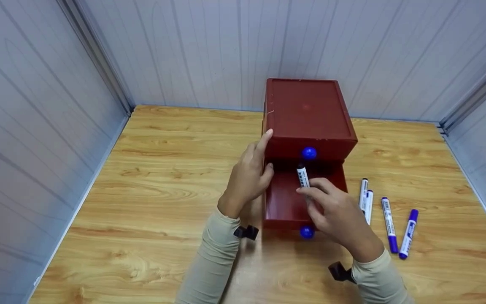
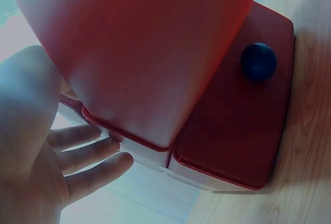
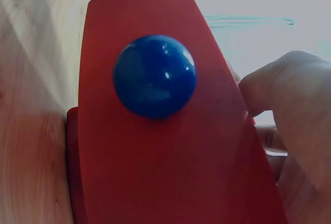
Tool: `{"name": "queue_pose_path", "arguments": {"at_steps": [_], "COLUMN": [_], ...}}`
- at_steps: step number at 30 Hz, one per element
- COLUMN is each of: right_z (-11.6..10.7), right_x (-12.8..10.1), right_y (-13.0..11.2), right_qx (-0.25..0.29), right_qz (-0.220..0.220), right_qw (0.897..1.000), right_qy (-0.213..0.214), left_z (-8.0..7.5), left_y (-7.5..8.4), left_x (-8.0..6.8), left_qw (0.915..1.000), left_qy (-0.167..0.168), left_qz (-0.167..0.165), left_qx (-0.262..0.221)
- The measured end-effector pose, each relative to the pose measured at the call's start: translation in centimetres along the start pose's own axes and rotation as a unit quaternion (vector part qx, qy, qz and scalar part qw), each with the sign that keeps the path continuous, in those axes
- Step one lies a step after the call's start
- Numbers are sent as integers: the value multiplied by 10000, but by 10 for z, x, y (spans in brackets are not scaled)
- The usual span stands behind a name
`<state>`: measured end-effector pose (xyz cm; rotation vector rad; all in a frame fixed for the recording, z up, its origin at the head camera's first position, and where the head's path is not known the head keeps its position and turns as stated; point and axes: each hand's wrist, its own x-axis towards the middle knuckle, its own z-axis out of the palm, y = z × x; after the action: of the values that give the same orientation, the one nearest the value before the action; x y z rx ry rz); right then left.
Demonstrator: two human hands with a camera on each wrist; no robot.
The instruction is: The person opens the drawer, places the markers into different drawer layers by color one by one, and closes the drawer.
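From where I stand, the left hand (image 1: 246, 177) lies against the near left side of the red cabinet (image 1: 306, 110), fingers spread, holding nothing, thumb at the open drawer's (image 1: 282, 204) left edge. Over that drawer is a marker (image 1: 302, 176), dark end away from the person, its long axis running roughly along the drawer's depth; I can't tell whether it touches the floor. The right hand (image 1: 339, 213), nearer to it, pinches its near part. Farther right, four loose markers (image 1: 388, 221) lie on the worktop (image 1: 445, 202).

Red plastic drawer unit (image 1: 306, 114) on wood-grain table (image 1: 175, 177), pale panelled wall (image 1: 209, 50) behind. Red rectangular middle drawer (image 1: 283, 207) juts frontward, above red bottom drawer (image 2: 232, 118). White cylindrical marker (image 1: 302, 175) (in right hand (image 1: 338, 211)) over middle drawer. Four similar markers (image 1: 388, 219) right of unit.
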<state>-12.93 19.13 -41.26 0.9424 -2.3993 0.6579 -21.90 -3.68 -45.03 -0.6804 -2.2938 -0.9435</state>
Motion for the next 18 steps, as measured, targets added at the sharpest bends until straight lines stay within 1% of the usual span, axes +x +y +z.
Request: {"name": "queue_pose_path", "arguments": {"at_steps": [6,9,14,18], "right_z": [2,4,5,7], "right_x": [-1,-1,-3,-3], "right_y": [2,2,1,2], "right_qx": [-33,-93,-170,-206], "right_qz": [71,145,403,442], "right_qw": [9999,9994,9968,9957], "right_qy": [-112,-295,-666,-785], "left_z": [1,1,1,1], "left_y": [1,1,1,1], "left_x": [0,0,0,0], "left_qw": [10000,10000,10000,10000], "left_qy": [50,47,8,-10], "left_qz": [17,3,-29,-48], "left_qx": [-7,23,67,76]}}
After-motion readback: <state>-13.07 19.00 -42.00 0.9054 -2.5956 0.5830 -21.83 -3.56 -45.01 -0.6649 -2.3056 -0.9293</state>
